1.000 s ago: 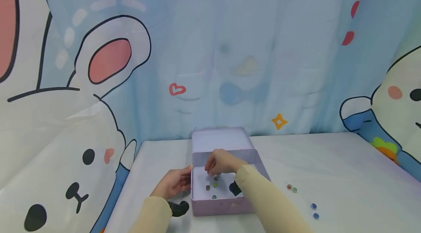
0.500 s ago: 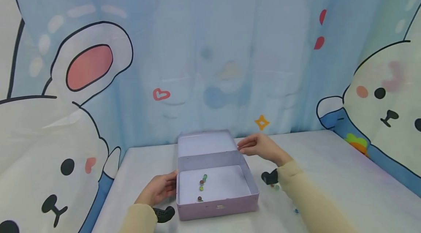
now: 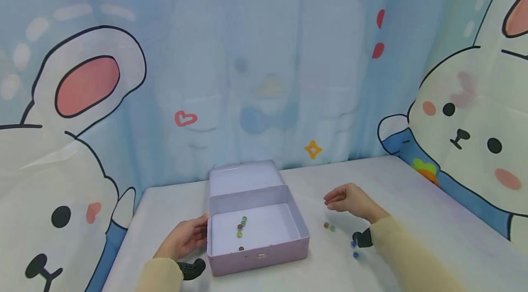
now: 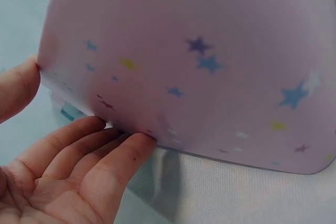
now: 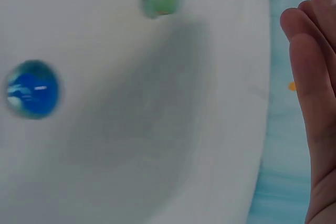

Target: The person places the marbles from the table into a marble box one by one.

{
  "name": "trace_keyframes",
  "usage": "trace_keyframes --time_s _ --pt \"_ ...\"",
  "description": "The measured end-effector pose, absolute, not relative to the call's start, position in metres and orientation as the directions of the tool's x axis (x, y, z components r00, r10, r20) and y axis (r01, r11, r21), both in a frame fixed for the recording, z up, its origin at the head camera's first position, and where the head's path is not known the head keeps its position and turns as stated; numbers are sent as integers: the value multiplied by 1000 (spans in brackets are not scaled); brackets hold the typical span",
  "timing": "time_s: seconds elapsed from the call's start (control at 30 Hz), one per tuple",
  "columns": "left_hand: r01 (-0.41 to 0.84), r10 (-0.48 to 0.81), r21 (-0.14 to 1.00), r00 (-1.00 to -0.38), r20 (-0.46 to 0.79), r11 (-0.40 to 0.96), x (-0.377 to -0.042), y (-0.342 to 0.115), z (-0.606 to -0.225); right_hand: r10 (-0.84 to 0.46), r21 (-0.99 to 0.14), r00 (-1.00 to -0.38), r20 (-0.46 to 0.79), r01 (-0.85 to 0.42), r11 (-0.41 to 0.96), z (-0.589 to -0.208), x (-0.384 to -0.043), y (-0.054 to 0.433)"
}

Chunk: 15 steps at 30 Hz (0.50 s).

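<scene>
A lilac tin box (image 3: 284,253) with its lid (image 3: 245,177) raised stands on the white table. Inside it lie several small glass marbles (image 3: 239,234), green, yellow-green and brown. My left hand (image 3: 183,238) rests against the box's left side, fingers fairly straight; up close its fingertips (image 4: 139,142) touch the star-printed wall. To the right of the box my right hand (image 3: 350,200) hovers over the table with relaxed fingers, holding nothing. Below it lie an orange-brown marble (image 3: 326,225) and a green marble (image 3: 332,228). Two blue marbles (image 3: 355,255) lie nearer the front.
Behind the table hangs a light-blue curtain (image 3: 264,53) with cartoon rabbits, close to the lid. White tabletop (image 3: 321,273) extends around the box. Each wrist carries a black device (image 3: 191,270).
The right hand has moved from inside the box out to the right, above the loose marbles. The left hand stays at the box's side. The head view has turned right.
</scene>
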<state>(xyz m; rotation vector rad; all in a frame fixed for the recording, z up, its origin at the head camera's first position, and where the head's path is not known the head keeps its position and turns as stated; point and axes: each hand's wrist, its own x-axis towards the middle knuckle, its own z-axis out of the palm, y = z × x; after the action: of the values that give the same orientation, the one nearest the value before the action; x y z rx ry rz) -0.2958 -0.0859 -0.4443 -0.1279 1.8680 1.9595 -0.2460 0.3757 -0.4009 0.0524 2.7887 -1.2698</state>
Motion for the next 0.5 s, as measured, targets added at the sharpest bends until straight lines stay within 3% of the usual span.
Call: trace_keyframes --time_s 0.27,0.5 --pt "-379 221 926 -903 -369 -2 -296 -87 -445 78 -719 -987 -140 155 677 -434 -234 380" --pt "-380 220 925 -903 -370 -5 -294 -86 -443 110 -700 -983 -148 183 690 -441 -230 383"
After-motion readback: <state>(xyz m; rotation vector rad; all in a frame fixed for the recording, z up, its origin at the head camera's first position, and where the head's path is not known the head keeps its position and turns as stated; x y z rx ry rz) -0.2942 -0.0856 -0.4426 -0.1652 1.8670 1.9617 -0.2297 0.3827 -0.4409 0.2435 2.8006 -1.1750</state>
